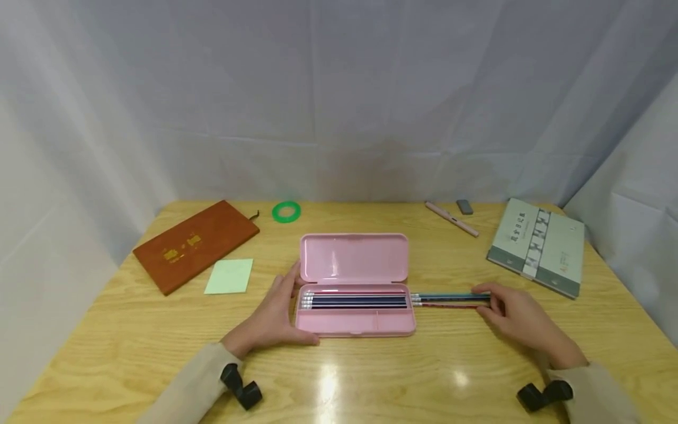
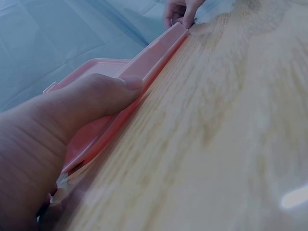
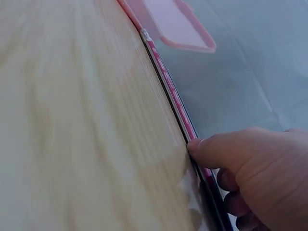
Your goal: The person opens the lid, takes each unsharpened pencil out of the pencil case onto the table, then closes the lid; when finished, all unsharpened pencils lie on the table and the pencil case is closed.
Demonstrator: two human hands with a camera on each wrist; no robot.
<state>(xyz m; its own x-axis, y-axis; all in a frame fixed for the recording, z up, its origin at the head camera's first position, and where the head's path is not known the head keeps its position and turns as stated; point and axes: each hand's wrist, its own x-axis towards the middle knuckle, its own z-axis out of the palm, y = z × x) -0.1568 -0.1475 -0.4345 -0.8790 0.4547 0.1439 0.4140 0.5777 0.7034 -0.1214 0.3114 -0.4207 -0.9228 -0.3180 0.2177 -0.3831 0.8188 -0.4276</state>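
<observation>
While the left hand [image 1: 275,321] gripped the open pencil case [image 1: 354,282], the right hand [image 1: 521,321] pinching the loose pencils [image 1: 450,300] needed them kept level and bunched.

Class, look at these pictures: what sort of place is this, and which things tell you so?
Probably a study desk set up for recording: a wooden table holding an open pink pencil case, pencils, and a brown notebook, with white sheeting hung around it.
</observation>
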